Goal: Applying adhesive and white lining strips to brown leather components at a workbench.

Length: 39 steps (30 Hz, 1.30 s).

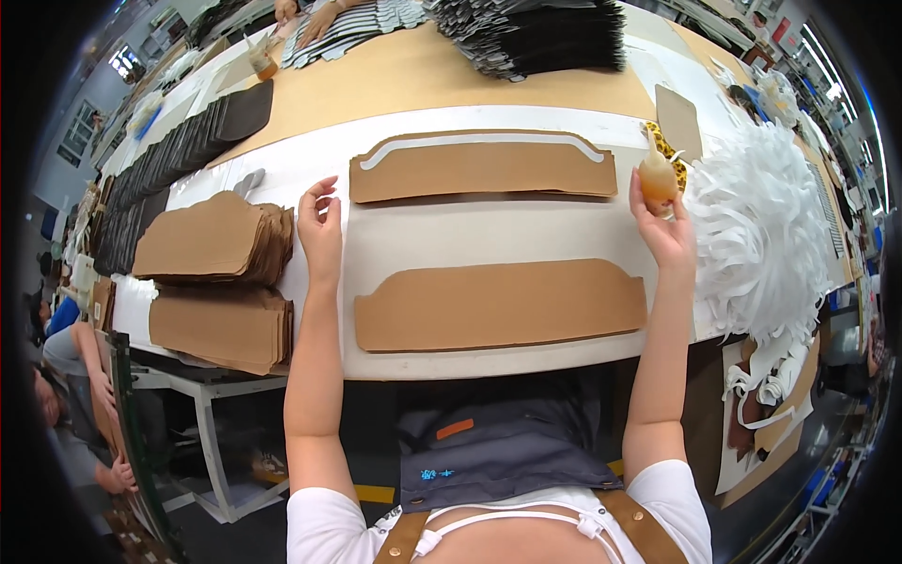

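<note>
My right hand (665,233) is wrapped round a translucent squeeze bottle (659,179) of amber liquid, its thin nozzle pointing up. My left hand (320,218) hovers by the left end of the far brown panel, fingers loosely bent and apart, with nothing visible in them. That far brown panel (479,173) carries a white strip (470,138) that follows its curved upper edge. Nearer to me lies a second brown panel (498,308) of similar shape, with no strip on it. Both rest on the pale work board (489,228), between my forearms.
Two stacks of brown panels (202,240) (216,324) stand left of my left arm. Overlapping black pieces (178,150) lie beyond them. A heap of white strips (756,226) sits at right. Across the table are a black stack (536,42) and another person's hands (319,19).
</note>
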Each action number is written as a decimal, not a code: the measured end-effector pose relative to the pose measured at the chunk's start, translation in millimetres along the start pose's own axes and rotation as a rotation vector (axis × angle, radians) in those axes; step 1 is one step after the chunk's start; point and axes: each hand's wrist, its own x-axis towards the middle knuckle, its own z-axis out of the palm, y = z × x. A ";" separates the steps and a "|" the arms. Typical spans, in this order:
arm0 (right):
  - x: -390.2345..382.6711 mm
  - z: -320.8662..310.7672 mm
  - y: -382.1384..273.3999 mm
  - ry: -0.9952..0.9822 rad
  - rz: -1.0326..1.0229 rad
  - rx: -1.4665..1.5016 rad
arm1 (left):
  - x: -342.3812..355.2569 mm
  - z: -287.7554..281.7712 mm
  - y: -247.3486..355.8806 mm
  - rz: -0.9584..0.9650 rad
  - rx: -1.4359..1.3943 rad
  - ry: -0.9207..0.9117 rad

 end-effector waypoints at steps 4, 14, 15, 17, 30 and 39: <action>-59.8 4.3 17.0 -0.223 -0.286 -0.423 | 0.8 1.5 3.5 0.018 0.030 0.001; -166.6 -42.7 -30.1 -0.333 -1.037 -1.427 | 1.3 2.0 3.0 0.040 0.007 -0.051; -176.0 -53.1 -38.1 -0.278 -1.133 -1.497 | 0.5 1.6 6.5 0.028 0.019 -0.058; -188.8 -70.9 -44.3 -0.147 -1.262 -1.539 | 0.4 4.0 6.8 0.009 0.009 -0.075; -203.0 -102.2 -18.3 -0.043 -1.361 -1.485 | -0.2 3.6 -0.4 -0.026 0.007 -0.084; -201.5 -113.0 -18.9 -0.030 -1.422 -1.506 | 1.2 4.1 -2.2 -0.013 -0.016 -0.079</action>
